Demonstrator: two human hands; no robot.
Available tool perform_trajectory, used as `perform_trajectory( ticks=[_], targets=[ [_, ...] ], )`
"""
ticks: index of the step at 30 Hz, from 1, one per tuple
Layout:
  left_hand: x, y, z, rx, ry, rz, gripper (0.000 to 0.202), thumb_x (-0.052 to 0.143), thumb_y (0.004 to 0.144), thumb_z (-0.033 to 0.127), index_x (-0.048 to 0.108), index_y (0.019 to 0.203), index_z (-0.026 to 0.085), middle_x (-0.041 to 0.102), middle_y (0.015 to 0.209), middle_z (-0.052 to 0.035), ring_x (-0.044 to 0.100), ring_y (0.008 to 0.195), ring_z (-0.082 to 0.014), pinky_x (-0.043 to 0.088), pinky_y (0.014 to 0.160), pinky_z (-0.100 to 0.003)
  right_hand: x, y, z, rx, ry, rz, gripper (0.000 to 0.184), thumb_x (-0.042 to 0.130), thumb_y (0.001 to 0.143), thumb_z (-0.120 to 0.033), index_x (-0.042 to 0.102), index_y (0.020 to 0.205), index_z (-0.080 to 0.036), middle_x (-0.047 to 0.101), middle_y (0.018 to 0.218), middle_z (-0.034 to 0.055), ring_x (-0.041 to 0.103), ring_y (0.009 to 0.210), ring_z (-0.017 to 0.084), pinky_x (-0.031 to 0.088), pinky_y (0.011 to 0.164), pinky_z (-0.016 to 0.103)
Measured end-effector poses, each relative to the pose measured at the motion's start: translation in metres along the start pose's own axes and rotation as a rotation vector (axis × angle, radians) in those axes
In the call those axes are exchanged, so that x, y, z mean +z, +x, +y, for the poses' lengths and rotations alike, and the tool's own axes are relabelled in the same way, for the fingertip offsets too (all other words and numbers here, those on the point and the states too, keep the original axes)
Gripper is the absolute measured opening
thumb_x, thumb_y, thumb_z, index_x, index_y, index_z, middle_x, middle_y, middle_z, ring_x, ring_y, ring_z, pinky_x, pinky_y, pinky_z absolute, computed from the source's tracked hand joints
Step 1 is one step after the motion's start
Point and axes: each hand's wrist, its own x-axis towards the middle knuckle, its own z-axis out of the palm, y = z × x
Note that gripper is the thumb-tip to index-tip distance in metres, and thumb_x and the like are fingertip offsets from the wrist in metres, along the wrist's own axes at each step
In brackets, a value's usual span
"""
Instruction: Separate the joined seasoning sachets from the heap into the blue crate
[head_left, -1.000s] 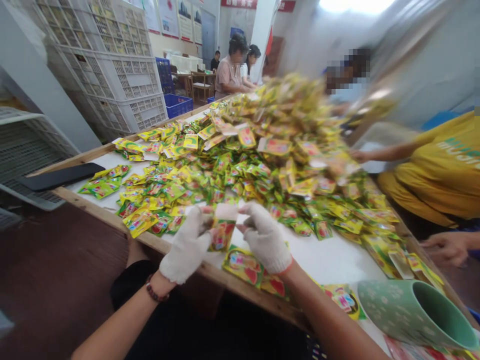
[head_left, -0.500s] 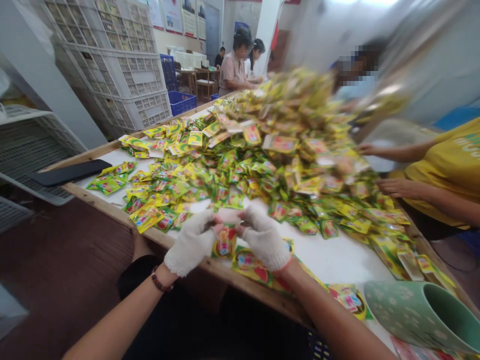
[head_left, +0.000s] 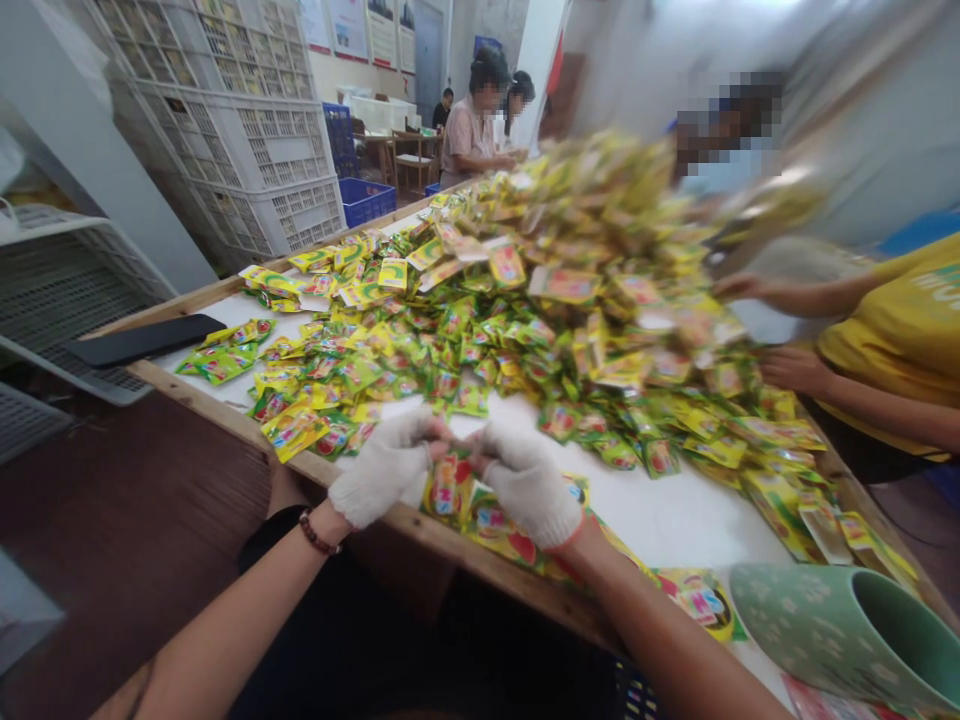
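Both my hands wear white knit gloves and meet at the table's near edge. My left hand and my right hand each pinch the top of one yellow-green packet with red fruit print, which hangs between them. Under my right hand lies a larger printed bag. A big heap of the same small packets covers the white tabletop beyond my hands.
A green mug lies on its side at the near right. A dark phone rests at the left edge. White crates are stacked at the back left. A person in yellow reaches in from the right; other people stand farther back.
My hands have sunk lower toward the table edge with the packet, and the pinch has tightened. The yellow-shirted person's lower hand has moved up onto the heap.
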Motion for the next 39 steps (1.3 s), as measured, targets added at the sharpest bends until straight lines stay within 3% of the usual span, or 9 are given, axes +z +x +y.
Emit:
perform_trajectory(
  ticks=[4,15,20,25,28,30,34,37,39],
  targets=[
    [-0.004,-0.003,0.001,0.037,0.167,0.005,0.017,0.060,0.076,0.033,0.068,0.079,0.017,0.069,0.079,-0.0030,0.061,0.079,-0.0185,0.050,0.072,-0.030,-0.004,-0.002,-0.007,-0.092,-0.207,-0.031,0.018,0.052,0.085,-0.023,0.064,0.072,-0.018,0.056,0.062,-0.0018,0.047,0.060,0.012,0.038,0.058,0.023],
    [-0.005,-0.002,0.008,0.031,0.285,-0.052,0.022,0.055,0.081,0.034,0.068,0.080,0.017,0.064,0.070,0.0003,0.056,0.068,-0.0143,0.045,0.064,-0.025,-0.006,-0.002,-0.020,-0.034,-0.173,0.006,0.023,0.051,0.087,-0.025,0.067,0.071,-0.017,0.059,0.063,-0.0015,0.053,0.061,0.013,0.041,0.059,0.023],
    [-0.009,-0.012,0.002,0.068,0.270,-0.058,0.018,0.057,0.081,0.030,0.070,0.086,0.019,0.069,0.081,-0.0015,0.061,0.079,-0.0167,0.048,0.076,-0.029,-0.002,-0.018,-0.008,-0.173,-0.151,-0.069,0.026,0.051,0.088,-0.022,0.069,0.106,-0.021,0.072,0.096,0.0041,0.066,0.087,0.019,0.051,0.081,0.031],
    [0.003,-0.014,-0.012,0.014,0.112,-0.082,0.018,0.059,0.079,0.028,0.061,0.094,0.018,0.066,0.086,-0.0023,0.061,0.082,-0.0169,0.050,0.076,-0.030,0.002,-0.026,-0.004,-0.244,-0.218,-0.070,0.042,0.047,0.084,-0.014,0.059,0.125,-0.017,0.064,0.123,0.0123,0.059,0.113,0.024,0.046,0.099,0.041],
    [0.010,-0.005,-0.011,-0.009,0.166,-0.012,0.018,0.054,0.080,0.026,0.058,0.096,0.019,0.063,0.079,-0.0001,0.059,0.074,-0.0151,0.049,0.067,-0.027,-0.003,-0.018,-0.003,-0.185,-0.201,-0.102,0.036,0.048,0.084,-0.017,0.063,0.117,-0.019,0.070,0.104,0.0072,0.065,0.095,0.021,0.052,0.089,0.035],
    [0.012,0.007,-0.007,0.030,0.263,-0.005,0.016,0.051,0.081,0.024,0.061,0.092,0.019,0.062,0.075,0.0007,0.058,0.068,-0.0142,0.047,0.062,-0.025,-0.015,-0.008,-0.001,-0.127,-0.179,-0.028,0.032,0.052,0.082,-0.020,0.064,0.112,-0.021,0.070,0.092,0.0032,0.065,0.083,0.018,0.054,0.079,0.032],
    [0.021,0.032,-0.006,0.149,0.410,-0.240,0.019,0.049,0.079,0.021,0.067,0.085,0.020,0.062,0.067,0.0019,0.056,0.058,-0.0127,0.044,0.053,-0.022,-0.058,0.013,0.011,0.031,-0.355,0.149,0.029,0.051,0.079,-0.017,0.063,0.105,-0.019,0.067,0.094,0.0038,0.062,0.085,0.018,0.050,0.079,0.031],
    [0.035,0.040,-0.014,0.259,0.566,-0.408,0.021,0.052,0.078,0.019,0.069,0.090,0.021,0.067,0.076,-0.0010,0.061,0.068,-0.0158,0.048,0.063,-0.026,-0.085,0.022,0.022,0.237,-0.715,0.139,0.027,0.056,0.077,-0.016,0.064,0.103,-0.016,0.065,0.096,0.0094,0.059,0.089,0.022,0.045,0.080,0.032],
    [0.043,0.039,-0.017,0.379,0.676,-0.369,0.027,0.057,0.076,0.018,0.067,0.100,0.021,0.069,0.094,-0.0055,0.062,0.088,-0.0210,0.049,0.081,-0.033,-0.093,0.023,0.029,0.345,-0.868,0.080,0.029,0.057,0.076,-0.016,0.063,0.104,-0.015,0.063,0.099,0.0121,0.059,0.086,0.022,0.043,0.075,0.030]
  ],
)
